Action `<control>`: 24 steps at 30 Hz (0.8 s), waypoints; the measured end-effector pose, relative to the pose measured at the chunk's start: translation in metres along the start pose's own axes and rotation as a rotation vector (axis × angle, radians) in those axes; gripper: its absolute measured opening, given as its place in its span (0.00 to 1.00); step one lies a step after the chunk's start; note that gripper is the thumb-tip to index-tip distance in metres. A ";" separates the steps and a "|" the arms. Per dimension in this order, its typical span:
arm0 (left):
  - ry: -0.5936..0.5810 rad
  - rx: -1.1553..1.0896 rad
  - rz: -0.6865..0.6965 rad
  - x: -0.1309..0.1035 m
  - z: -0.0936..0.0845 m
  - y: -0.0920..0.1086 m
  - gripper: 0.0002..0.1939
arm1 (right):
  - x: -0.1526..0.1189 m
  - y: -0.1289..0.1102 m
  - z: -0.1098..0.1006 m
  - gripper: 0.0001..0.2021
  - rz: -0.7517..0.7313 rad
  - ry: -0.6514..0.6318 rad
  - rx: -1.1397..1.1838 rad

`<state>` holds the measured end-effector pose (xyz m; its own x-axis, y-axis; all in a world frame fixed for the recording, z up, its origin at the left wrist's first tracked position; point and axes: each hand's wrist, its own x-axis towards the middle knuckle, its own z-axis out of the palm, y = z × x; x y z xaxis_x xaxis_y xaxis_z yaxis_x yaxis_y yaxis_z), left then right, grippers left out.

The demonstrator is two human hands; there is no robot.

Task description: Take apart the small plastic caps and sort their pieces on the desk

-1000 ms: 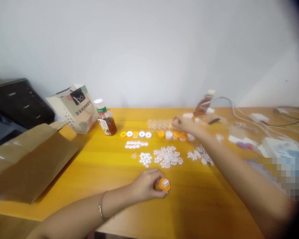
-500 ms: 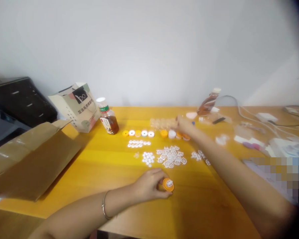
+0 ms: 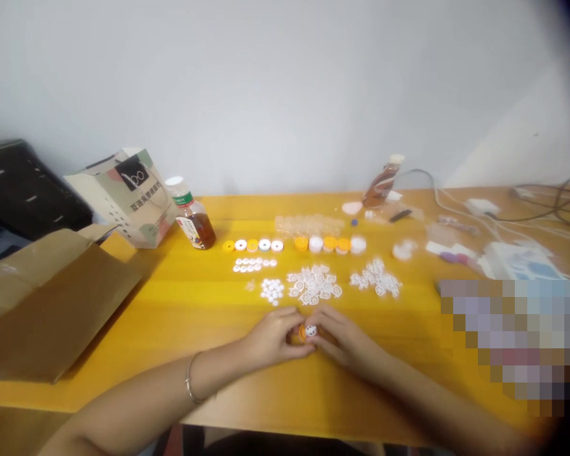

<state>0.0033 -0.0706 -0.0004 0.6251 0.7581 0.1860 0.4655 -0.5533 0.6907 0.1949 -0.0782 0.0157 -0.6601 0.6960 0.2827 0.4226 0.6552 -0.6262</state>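
Observation:
My left hand (image 3: 276,337) grips an orange cap (image 3: 304,334) by its edge, near the front of the table. A white spoked piece (image 3: 310,330) shows on the cap. My right hand (image 3: 344,339) meets it from the right, its fingertips closed at the cap; whether they also hold a clear part is too blurred to tell. Just beyond the hands lie white round pieces (image 3: 272,290), a pile of white spoked pieces (image 3: 314,284) and a second such pile (image 3: 376,278). Behind them stand rows of orange and white caps (image 3: 329,244) and clear cups (image 3: 308,225).
On the left are an open cardboard box (image 3: 57,304), a paper bag (image 3: 128,199) and a jar of dark liquid (image 3: 192,218). A brown bottle (image 3: 382,183), cables (image 3: 449,183) and a white packet (image 3: 517,259) lie or stand to the right.
My right hand has come back from the row of cups and caps to the orange cap in my left hand. The view has shifted slightly.

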 end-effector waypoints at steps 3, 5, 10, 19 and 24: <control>-0.012 0.020 0.027 -0.001 0.001 0.001 0.14 | 0.001 0.005 0.005 0.06 -0.056 0.071 -0.081; -0.011 0.034 0.041 -0.002 0.002 0.000 0.15 | 0.000 0.007 0.006 0.07 -0.095 0.139 -0.090; -0.009 0.065 0.047 -0.002 0.003 0.000 0.16 | 0.002 0.002 0.000 0.05 -0.006 0.535 0.027; 0.026 0.085 0.035 -0.006 0.003 0.003 0.16 | 0.026 -0.003 -0.012 0.07 0.327 0.425 0.545; 0.079 -0.014 0.027 -0.007 -0.006 0.006 0.25 | 0.035 -0.002 -0.021 0.12 0.365 0.324 0.600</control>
<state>-0.0021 -0.0773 0.0061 0.5860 0.7679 0.2588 0.4400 -0.5697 0.6942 0.1837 -0.0486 0.0423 -0.2898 0.9491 0.1232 0.1085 0.1604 -0.9811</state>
